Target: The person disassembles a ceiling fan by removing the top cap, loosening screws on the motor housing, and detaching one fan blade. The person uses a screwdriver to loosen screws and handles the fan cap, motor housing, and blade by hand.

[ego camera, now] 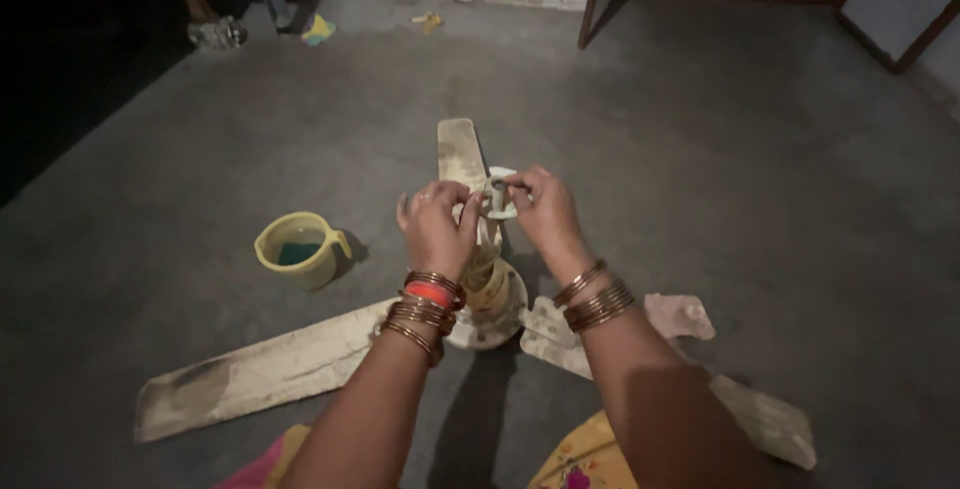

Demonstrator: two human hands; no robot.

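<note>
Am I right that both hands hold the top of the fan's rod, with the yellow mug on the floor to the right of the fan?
Not quite: the yellow mug sits on the floor to the left of the fan, not the right. The rest holds: in the head view the left hand and right hand both grip the top of the fan's rod.

There is one dusty cream ceiling fan (487, 294) with three long flat blades. One yellow plastic mug (297, 248) holds greenish liquid. One pale crumpled cloth (678, 315) lies on the grey concrete floor (760, 169). Two hands are visible, each wrist with several bangles.
</note>
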